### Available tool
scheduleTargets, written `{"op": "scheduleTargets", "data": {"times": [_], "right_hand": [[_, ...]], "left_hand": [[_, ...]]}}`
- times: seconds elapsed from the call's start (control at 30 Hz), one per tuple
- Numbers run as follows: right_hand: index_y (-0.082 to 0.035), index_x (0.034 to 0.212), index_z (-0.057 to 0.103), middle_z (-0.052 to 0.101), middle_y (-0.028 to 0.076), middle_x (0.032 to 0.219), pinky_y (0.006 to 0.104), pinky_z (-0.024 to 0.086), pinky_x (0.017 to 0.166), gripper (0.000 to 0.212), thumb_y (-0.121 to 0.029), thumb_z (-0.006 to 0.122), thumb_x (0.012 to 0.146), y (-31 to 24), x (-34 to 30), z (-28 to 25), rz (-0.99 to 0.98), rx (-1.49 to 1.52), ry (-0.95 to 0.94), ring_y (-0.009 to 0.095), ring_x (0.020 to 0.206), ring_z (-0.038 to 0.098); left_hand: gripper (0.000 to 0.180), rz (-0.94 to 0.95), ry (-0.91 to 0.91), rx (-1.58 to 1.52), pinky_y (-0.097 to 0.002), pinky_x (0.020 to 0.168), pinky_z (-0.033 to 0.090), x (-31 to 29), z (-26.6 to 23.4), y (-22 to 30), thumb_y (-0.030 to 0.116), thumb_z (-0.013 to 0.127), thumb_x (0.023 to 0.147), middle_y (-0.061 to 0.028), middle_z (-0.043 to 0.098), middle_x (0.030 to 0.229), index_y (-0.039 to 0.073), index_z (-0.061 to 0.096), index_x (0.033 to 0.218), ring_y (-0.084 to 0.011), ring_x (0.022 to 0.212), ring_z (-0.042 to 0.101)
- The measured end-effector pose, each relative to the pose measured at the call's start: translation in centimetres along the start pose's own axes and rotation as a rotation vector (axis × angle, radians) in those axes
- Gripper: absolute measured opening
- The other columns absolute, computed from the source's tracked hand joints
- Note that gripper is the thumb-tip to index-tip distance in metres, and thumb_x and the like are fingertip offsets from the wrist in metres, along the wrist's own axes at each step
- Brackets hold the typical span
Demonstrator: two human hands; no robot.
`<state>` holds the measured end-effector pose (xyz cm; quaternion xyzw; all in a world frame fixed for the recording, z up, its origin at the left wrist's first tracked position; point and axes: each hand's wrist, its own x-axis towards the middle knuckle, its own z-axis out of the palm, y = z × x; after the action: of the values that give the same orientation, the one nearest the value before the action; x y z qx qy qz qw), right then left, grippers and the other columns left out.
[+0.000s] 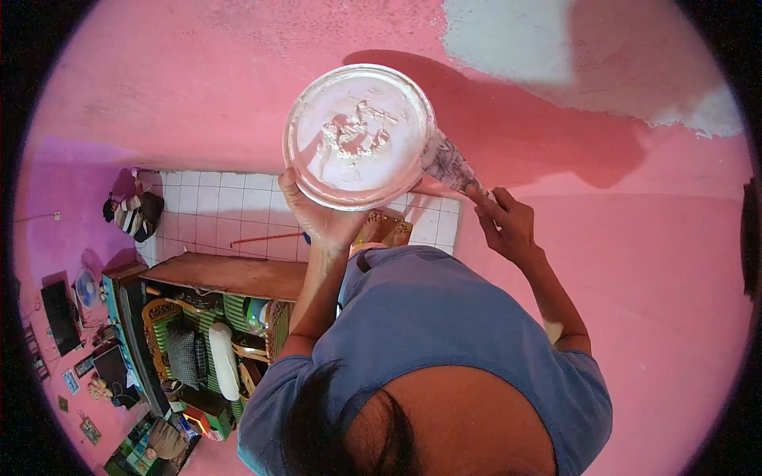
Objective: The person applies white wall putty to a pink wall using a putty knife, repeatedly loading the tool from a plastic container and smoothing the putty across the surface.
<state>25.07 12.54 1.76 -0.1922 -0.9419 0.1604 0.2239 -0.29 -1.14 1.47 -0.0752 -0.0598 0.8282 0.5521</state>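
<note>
My left hand [317, 216] is shut on the near rim of a round clear bowl [359, 136], held up in front of me; white paste is smeared and clumped inside it. My right hand [508, 226] grips a flat scraper [449, 163] whose paste-stained blade points up-left and meets the bowl's right edge. The blade's tip is hidden behind the bowl. Below the bowl my blue shirt [444, 325] and my bare feet [386, 230] show.
A pink wall [198, 87] fills the view, with a white plastered patch [516, 40] at the upper right. Far below lie a white tiled floor [214, 206], a wooden tabletop [230, 274], a green woven chair [190, 333] and a small fan [86, 287].
</note>
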Motion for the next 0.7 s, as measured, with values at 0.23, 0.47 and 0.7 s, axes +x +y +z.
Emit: {"op": "scheduleTargets", "data": {"times": [0.23, 0.47, 0.7], "right_hand": [[-0.011, 0.140, 0.040, 0.049, 0.003, 0.066, 0.0266, 0.040, 0.042, 0.046, -0.018, 0.049, 0.095, 1.0, -1.4, -1.5, 0.475, 0.855, -0.106, 0.011, 0.046, 0.045], [-0.006, 0.143, 0.032, 0.047, 0.000, 0.063, 0.0235, 0.037, 0.040, 0.049, -0.026, 0.040, 0.100, -1.2, 0.8, -2.2, 0.560, 1.299, -0.134, 0.006, 0.046, 0.042], [-0.016, 0.136, 0.045, 0.056, 0.007, 0.075, 0.0346, 0.045, 0.048, 0.049, -0.017, 0.057, 0.089, 0.3, 0.1, 0.0, 0.083, 0.107, -0.206, 0.021, 0.056, 0.054]], "left_hand": [[0.082, -0.018, -0.026, -0.028, -0.0625, 0.107, 0.022, 0.1, -0.2, 0.3, 0.040, 0.065, 0.072, -0.0149, 0.027, 0.148, 0.014, 0.032, 0.142, -0.0360, 0.136, 0.023], [0.075, -0.027, -0.047, -0.054, -0.0625, 0.108, 0.017, -0.1, -0.2, 0.4, 0.038, 0.062, 0.078, -0.0160, 0.026, 0.149, 0.010, 0.033, 0.142, -0.0341, 0.137, 0.023], [0.080, -0.008, -0.023, -0.037, -0.0608, 0.109, 0.020, 0.1, 0.0, -0.1, 0.043, 0.064, 0.075, -0.0149, 0.028, 0.147, 0.014, 0.031, 0.142, -0.0351, 0.136, 0.024]]}}
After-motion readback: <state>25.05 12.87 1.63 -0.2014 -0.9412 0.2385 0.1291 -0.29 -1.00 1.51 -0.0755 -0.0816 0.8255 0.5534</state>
